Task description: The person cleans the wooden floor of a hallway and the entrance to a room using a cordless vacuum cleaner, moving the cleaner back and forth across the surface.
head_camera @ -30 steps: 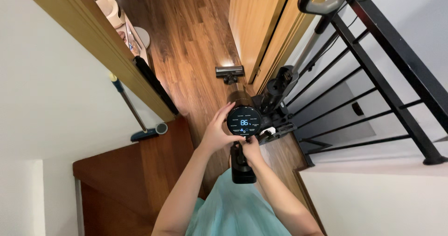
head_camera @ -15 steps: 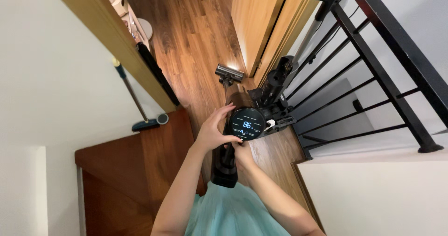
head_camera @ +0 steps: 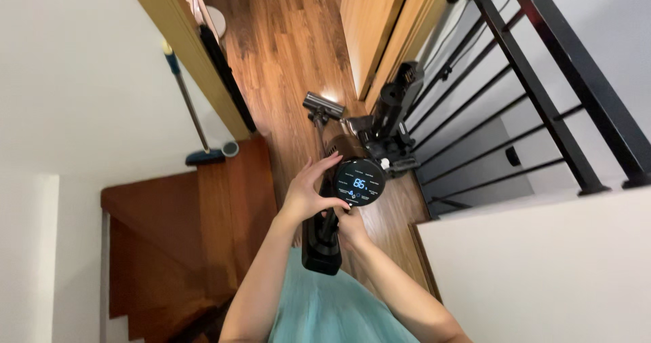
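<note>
Head view, looking down a stairwell onto a wood floor (head_camera: 285, 37).

Vacuum (head_camera: 342, 200): a cordless stick type, held upright in front of the person, above the top steps. Its round screen (head_camera: 359, 181) faces the camera and is lit with blue figures. The dark battery block hangs at the lower end, just above the teal shirt (head_camera: 332, 309). The tube runs down and away to the floor head (head_camera: 323, 104), which rests on the floor.

Left hand (head_camera: 308, 190): partly open, fingers spread and curved against the left side of the vacuum body, thumb tip touching the screen's lower rim. Touching, not a full wrap.

Right hand (head_camera: 351, 226): below the screen, closed around the handle, mostly hidden by the vacuum.

Around: a black dock (head_camera: 393, 122) stands just beside the floor head, against the wooden door frame. Black railing (head_camera: 542, 78) to the right, white wall below it. A mop (head_camera: 196, 136) leans against the left wall, its head on the upper step. Reddish-brown stairs (head_camera: 176, 234) descend at lower left.
</note>
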